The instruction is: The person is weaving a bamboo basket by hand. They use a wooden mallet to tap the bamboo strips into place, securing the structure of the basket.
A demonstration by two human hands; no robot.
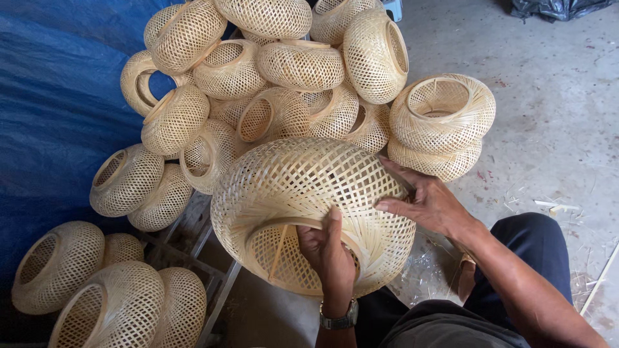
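Observation:
A large round woven bamboo shade point(303, 187) is held in front of me, its ringed opening tilted toward me. My left hand point(325, 248) grips the rim of that opening, thumb on the outside, fingers inside. My right hand point(422, 196) rests flat on the shade's right side, fingers spread over the weave. A watch sits on my left wrist.
Several finished bamboo shades are piled behind point(284, 71), with two stacked at the right point(442, 116) and more at the lower left point(106, 303). A blue tarp point(51, 96) covers the left. Bamboo scraps lie on the concrete floor point(554, 161). A metal frame point(213, 270) stands below the shade.

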